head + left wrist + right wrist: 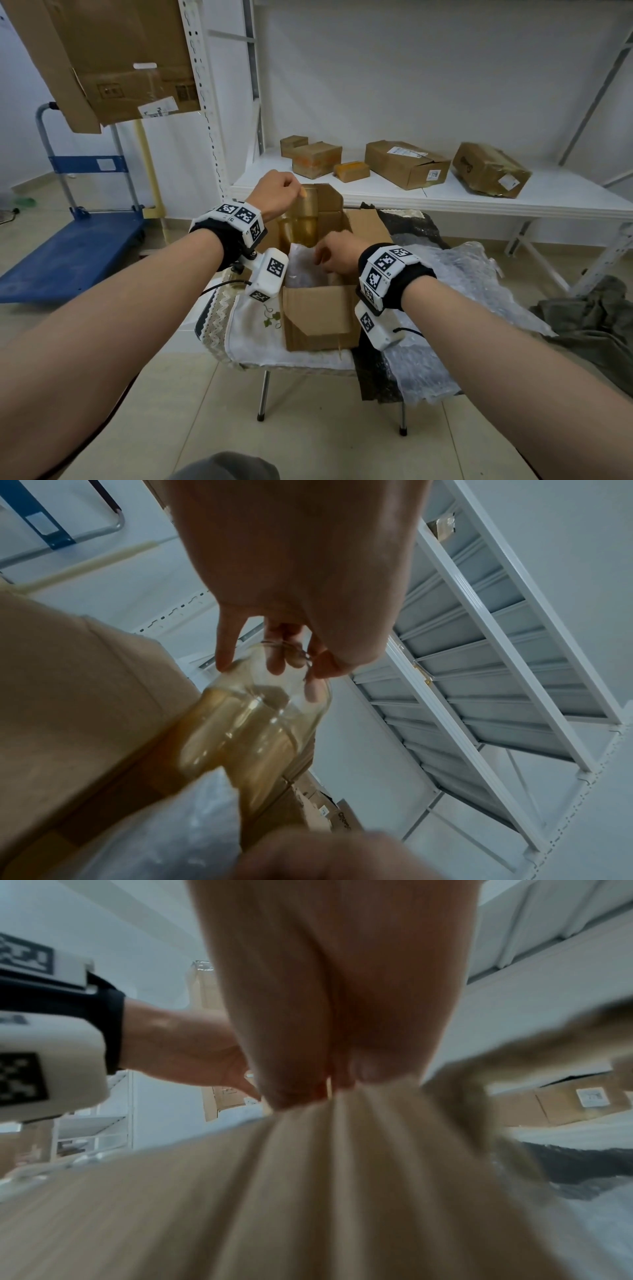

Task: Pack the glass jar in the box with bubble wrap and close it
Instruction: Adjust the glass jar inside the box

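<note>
Glass jar (301,219): clear, amber-tinted, empty, upright over the far part of the open cardboard box (320,317) on the worktop (253,337). Left hand (275,193) grips its mouth from above; only the left wrist view shows the fingertips (226,653) curled over the rim and one inside the neck. Right hand (334,255) reaches into the box, fingers bunched on the bubble wrap (301,265) lining it; the right wrist view, blurred, shows only closed fingers against cardboard. More bubble wrap lies right of the box.
</note>
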Action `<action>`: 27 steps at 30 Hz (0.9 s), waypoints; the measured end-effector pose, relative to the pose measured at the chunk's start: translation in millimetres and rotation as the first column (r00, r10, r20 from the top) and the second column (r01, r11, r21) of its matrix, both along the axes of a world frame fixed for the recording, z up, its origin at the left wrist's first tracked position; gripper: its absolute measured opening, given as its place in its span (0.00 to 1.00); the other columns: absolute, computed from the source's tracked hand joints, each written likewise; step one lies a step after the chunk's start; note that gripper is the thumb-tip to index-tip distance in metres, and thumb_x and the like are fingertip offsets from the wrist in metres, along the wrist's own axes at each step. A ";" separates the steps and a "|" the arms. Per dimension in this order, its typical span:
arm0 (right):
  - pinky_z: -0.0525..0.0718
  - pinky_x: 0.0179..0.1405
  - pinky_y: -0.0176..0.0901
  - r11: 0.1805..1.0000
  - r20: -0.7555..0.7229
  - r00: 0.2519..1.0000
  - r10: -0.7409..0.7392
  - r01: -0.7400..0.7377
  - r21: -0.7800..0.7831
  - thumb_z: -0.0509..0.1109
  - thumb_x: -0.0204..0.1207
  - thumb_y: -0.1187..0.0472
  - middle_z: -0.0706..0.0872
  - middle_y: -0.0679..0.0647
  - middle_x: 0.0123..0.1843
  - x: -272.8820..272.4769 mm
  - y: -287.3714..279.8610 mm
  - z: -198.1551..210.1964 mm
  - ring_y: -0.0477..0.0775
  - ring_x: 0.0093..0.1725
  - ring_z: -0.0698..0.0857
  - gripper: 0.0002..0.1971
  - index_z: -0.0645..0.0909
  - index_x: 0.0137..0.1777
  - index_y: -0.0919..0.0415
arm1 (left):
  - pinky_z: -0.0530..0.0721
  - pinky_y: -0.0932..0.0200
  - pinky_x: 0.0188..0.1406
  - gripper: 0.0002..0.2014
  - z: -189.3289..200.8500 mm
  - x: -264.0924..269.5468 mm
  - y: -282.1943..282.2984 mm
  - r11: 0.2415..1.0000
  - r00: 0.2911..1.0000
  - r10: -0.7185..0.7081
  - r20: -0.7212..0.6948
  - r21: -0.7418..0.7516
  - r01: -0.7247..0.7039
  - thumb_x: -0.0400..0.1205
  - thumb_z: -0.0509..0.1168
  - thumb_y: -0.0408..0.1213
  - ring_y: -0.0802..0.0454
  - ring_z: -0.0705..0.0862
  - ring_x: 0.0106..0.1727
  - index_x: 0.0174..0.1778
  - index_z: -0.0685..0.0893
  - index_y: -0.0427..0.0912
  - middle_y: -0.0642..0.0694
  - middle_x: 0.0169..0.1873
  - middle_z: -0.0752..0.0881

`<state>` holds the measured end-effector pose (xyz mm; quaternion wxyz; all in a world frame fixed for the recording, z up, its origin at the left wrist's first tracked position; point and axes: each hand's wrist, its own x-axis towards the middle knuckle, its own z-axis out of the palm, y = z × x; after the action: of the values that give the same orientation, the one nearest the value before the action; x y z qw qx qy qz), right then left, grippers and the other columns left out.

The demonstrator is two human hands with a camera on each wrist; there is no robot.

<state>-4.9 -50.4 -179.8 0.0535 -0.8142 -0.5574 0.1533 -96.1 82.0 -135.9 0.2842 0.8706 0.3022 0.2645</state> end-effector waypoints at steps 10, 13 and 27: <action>0.83 0.65 0.55 0.907 -0.616 0.766 -0.183 0.373 0.194 0.65 0.81 0.55 0.82 0.58 0.51 5.6 10.4 10.8 0.59 0.56 0.82 0.10 0.79 0.52 0.62 | 0.71 0.72 0.26 0.15 14.0 1.8 -10.4 1.000 0.980 0.004 0.199 0.027 -0.010 0.85 0.57 0.34 0.58 0.71 0.27 0.41 0.87 0.36 0.55 0.29 0.78; 0.80 0.64 0.52 0.814 -0.855 0.513 -0.082 0.529 0.240 0.74 0.75 0.49 0.77 0.58 0.70 9.9 10.2 18.3 0.57 0.68 0.78 0.37 0.62 0.79 0.61 | 0.74 0.61 0.43 0.13 17.9 0.2 -14.1 0.990 0.978 -0.080 0.193 -0.097 0.100 0.84 0.60 0.35 0.58 0.76 0.38 0.36 0.85 0.42 0.51 0.36 0.81; 0.87 0.58 0.57 0.905 -0.519 0.799 -0.304 0.412 0.103 0.82 0.43 0.30 0.81 0.57 0.66 15.2 0.4 5.5 0.60 0.61 0.83 0.63 0.65 0.79 0.58 | 0.82 0.56 0.54 0.19 4.3 5.1 1.8 0.980 0.603 -0.136 -0.786 -0.018 0.198 0.75 0.74 0.46 0.49 0.84 0.51 0.59 0.82 0.44 0.47 0.48 0.87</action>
<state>10.3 -50.0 -174.3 0.3074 -0.8286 -0.3732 0.2822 -91.0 83.8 -131.6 0.1165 0.9323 0.3037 -0.1584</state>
